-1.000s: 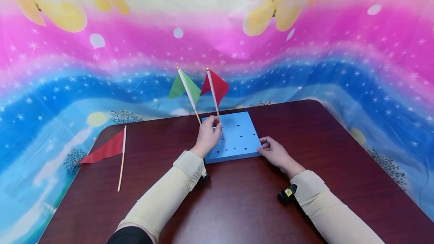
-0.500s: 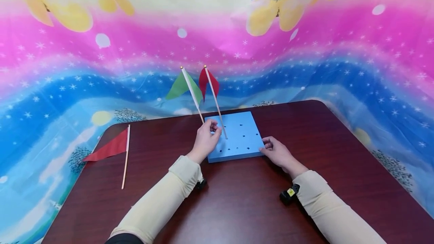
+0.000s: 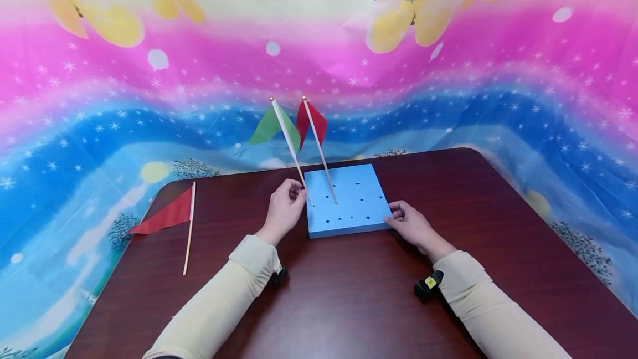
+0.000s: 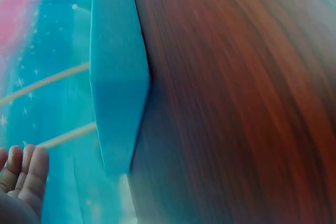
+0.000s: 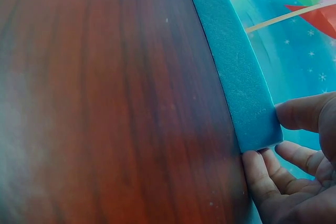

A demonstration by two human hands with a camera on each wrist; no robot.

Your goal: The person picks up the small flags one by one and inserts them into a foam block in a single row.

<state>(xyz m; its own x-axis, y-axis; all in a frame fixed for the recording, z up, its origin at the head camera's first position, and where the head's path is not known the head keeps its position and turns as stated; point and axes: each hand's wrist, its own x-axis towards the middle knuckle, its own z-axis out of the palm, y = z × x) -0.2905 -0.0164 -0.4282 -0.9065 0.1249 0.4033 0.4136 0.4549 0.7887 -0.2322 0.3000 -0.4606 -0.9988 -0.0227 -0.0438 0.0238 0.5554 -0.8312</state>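
Observation:
A blue foam-like block (image 3: 346, 181) with several small holes lies on the table. A red flag (image 3: 312, 123) stands in it, leaning left. Beside it, a green flag (image 3: 284, 129) leans the same way near the block's left edge. My left hand (image 3: 286, 209) is left of the block, fingertips right at the green flag's pole; the left wrist view shows its fingers (image 4: 37, 169) loosely extended beside that pole. My right hand (image 3: 411, 226) holds the block's near right corner, thumb (image 5: 299, 113) at the upper edge and fingers (image 5: 257, 174) against the side.
Another red flag (image 3: 169, 212) lies flat on the dark wooden table (image 3: 344, 292) at the left, its pole pointing toward me. A colourful printed cloth (image 3: 319, 60) hangs behind the table and round its sides.
My left hand has let go of the upright red flag's pole and moved left to the green flag's pole. My right hand has stayed at the block's corner. The view has shifted slightly.

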